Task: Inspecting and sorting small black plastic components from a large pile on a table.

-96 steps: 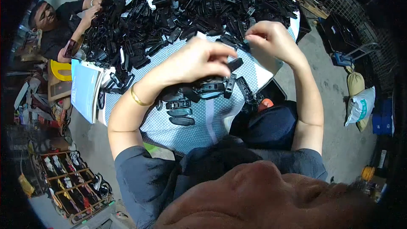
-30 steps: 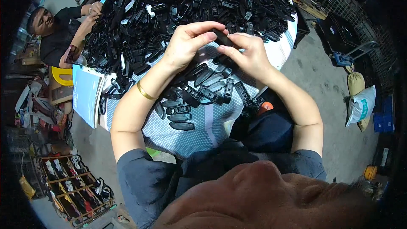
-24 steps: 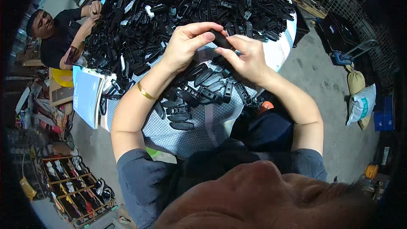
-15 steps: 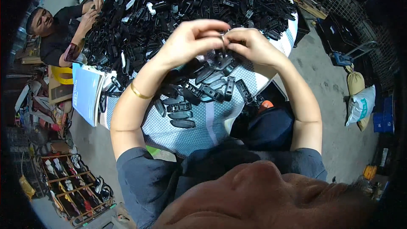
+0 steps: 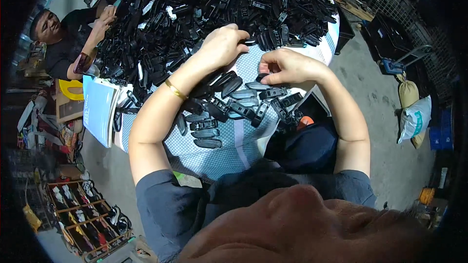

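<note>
My left hand [image 5: 225,45] reaches to the near edge of a big heap of black plastic clip-like parts [image 5: 195,0]. Its thumb and forefinger close around a dark part with a pale edge [image 5: 250,42]. Lower and to the right, my right hand [image 5: 292,66] has its fingers curled over a small black plastic part [image 5: 262,76], mostly covered by the fingertips. Between my forearms, several long rounded black parts [image 5: 207,143] and frame-like ones [image 5: 273,93] lie on a white-and-blue patterned cloth [image 5: 214,158].
A blue-covered book [image 5: 100,112] rests at the table's left edge, near a yellow tape roll [image 5: 71,89]. Across the heap on the left, another person [image 5: 73,34] handles parts. White and tan sacks [image 5: 415,117] stand on the floor at right; a wooden rack [image 5: 87,214] is lower left.
My hands, together over the cloth before, have parted: the left stays up by the heap, the right has dropped lower toward the loose parts. Some loose parts have shifted.
</note>
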Action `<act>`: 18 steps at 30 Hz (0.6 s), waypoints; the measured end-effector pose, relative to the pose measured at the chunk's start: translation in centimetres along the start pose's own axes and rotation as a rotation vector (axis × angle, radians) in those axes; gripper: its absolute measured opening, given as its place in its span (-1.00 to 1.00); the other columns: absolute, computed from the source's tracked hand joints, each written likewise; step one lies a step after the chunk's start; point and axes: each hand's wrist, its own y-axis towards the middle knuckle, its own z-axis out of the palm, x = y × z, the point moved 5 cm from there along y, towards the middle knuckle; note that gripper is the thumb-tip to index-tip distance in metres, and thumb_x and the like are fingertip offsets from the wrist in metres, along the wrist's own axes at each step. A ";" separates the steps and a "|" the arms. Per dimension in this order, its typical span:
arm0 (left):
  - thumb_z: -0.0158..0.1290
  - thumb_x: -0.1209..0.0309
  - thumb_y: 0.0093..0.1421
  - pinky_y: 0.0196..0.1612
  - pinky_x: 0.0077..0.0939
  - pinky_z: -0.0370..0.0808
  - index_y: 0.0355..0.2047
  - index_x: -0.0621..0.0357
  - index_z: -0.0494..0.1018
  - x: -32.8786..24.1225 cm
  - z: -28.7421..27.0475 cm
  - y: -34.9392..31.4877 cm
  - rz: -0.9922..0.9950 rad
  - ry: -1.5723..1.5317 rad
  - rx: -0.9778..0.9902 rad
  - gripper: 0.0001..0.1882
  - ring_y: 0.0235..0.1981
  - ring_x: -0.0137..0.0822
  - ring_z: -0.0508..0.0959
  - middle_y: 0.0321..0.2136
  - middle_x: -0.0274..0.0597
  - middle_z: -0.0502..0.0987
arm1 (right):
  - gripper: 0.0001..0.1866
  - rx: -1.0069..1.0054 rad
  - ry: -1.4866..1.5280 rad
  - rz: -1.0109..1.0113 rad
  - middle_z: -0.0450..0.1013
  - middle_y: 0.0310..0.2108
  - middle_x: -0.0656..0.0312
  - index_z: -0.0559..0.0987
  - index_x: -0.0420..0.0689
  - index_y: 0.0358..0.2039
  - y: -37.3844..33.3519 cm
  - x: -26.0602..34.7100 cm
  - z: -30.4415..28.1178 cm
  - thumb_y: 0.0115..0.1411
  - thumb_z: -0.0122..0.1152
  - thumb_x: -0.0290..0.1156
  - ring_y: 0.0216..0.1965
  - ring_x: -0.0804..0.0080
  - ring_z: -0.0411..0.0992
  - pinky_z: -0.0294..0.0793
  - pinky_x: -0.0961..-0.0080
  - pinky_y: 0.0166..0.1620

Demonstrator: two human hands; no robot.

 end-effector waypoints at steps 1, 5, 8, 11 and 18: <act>0.14 0.39 -0.08 -0.32 -0.34 0.44 -0.30 0.20 0.49 -0.3 0.3 0.3 -0.006 0.032 0.051 -0.71 -0.42 -0.09 0.48 -0.45 -0.06 0.44 | -0.72 -0.001 0.001 0.002 0.34 -0.62 0.29 0.41 -0.24 -0.49 -0.1 -0.1 -0.1 -0.03 0.25 -0.30 -0.56 0.58 0.27 0.29 0.58 -0.47; 0.11 0.43 -0.12 -0.30 -0.36 0.44 -0.28 0.12 0.47 -2.3 -0.5 1.4 0.180 0.170 -0.096 -0.69 -0.34 -0.17 0.45 -0.38 -0.16 0.41 | -0.73 -0.148 0.040 0.074 0.29 -0.64 0.43 0.37 -0.18 -0.56 -1.0 -1.0 -1.6 -0.10 0.33 -0.40 -0.56 0.69 0.20 0.23 0.66 -0.50; 0.09 0.43 -0.13 -0.25 -0.39 0.43 -0.33 0.15 0.46 -3.3 0.5 2.2 0.370 0.235 -0.136 -0.72 -0.25 -0.20 0.40 -0.30 -0.19 0.39 | -0.71 -0.352 0.076 0.152 0.28 -0.65 0.44 0.36 -0.17 -0.60 -1.2 -2.3 -3.0 -0.11 0.36 -0.38 -0.56 0.71 0.20 0.21 0.68 -0.51; 0.08 0.41 -0.11 -0.16 -0.39 0.37 -0.36 0.18 0.45 -3.2 1.2 2.7 0.369 0.314 -0.103 -0.75 -0.17 -0.20 0.36 -0.25 -0.18 0.38 | -0.75 -0.481 0.013 0.183 0.31 -0.62 0.42 0.39 -0.19 -0.53 -1.4 -3.3 -3.9 -0.05 0.31 -0.38 -0.55 0.71 0.22 0.23 0.69 -0.49; 0.05 0.37 -0.04 -0.12 -0.34 0.27 -0.31 0.11 0.42 -3.1 2.2 1.9 0.439 0.204 -0.009 -0.76 -0.15 -0.21 0.34 -0.29 -0.24 0.43 | -0.72 -0.713 0.040 0.020 0.41 -0.45 0.30 0.47 -0.22 -0.29 -1.8 -2.7 -4.3 -0.02 0.25 -0.39 -0.42 0.64 0.33 0.34 0.66 -0.35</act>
